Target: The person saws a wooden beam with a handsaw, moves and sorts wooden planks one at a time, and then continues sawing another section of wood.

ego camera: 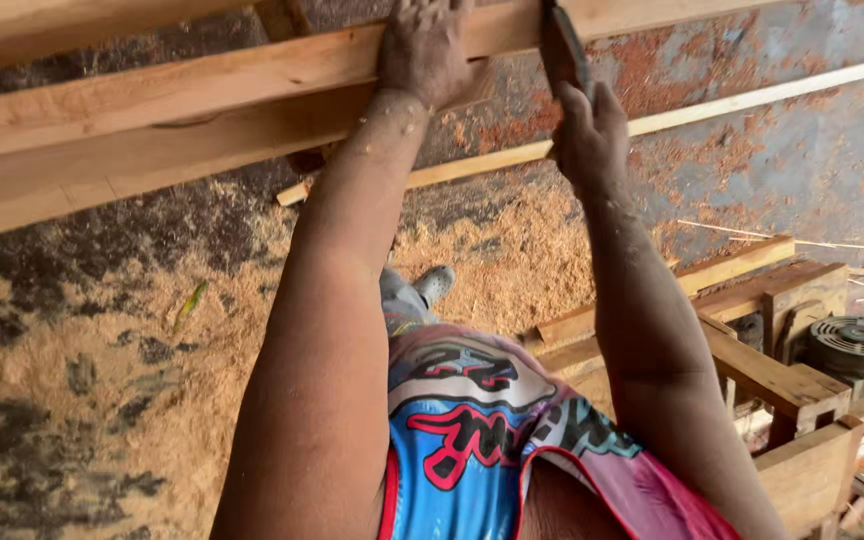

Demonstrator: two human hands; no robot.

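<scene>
- Sawdust (102, 400) lies thick over the workshop floor, with darker bare patches on the left side and rusty-looking stains toward the top right.
- Long wooden planks (152, 110) run across the top of the view, stacked edge to edge and slanting down to the left; a thinner wooden strip (752, 97) lies on the floor beyond them.
- The left hand (424, 50) lies spread, palm down, on the upper plank, pressing it rather than gripping it.
- The right hand (589, 135) is closed around the handle of a dark tool (562, 45) that stands upright against the plank's edge; what kind of tool cannot be told.
- The planks look stiff, rough-sawn and fairly heavy; dust on them may make them a little slippery. A hold across the flat face near the long edge, as the left hand has it, seems the firmest.
- A wooden frame (782, 380) with a round fan-like motor cover (860, 338) stands close to the person's right side and crowds that side.
- Open room is on the left, over the floor; the person's shoe (435, 283) stands in the sawdust below the planks.
</scene>
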